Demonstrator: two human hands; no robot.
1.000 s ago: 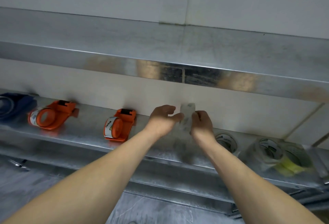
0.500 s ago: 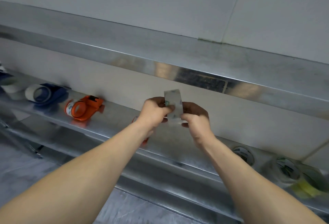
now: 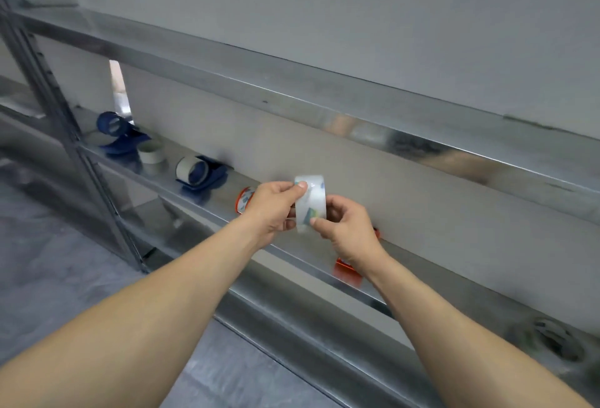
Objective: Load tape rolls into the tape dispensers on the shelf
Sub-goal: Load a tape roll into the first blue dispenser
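We have the clear tape roll (image 3: 310, 203) pinched between both hands in the air in front of the shelf (image 3: 207, 195), above the front lip, not resting on anything. Left hand (image 3: 276, 209) grips the roll's upper left edge with thumb on top; right hand (image 3: 345, 229) holds the lower right edge with fingertips closed on it. Main risk, as we read it: the roll is glossy and held only by its rims, so a slip while hunting the tape end drops it to the floor. Second risk: the loose end on clear film is hard to see, so we may peel it torn or split. The roll looks transparent, wide, fairly full, with small printed marks showing through. Two orange dispensers (image 3: 349, 269) sit partly hidden behind our hands; whether they're loaded, we can't tell. Blue dispensers (image 3: 199, 174) further left already carry rolls.
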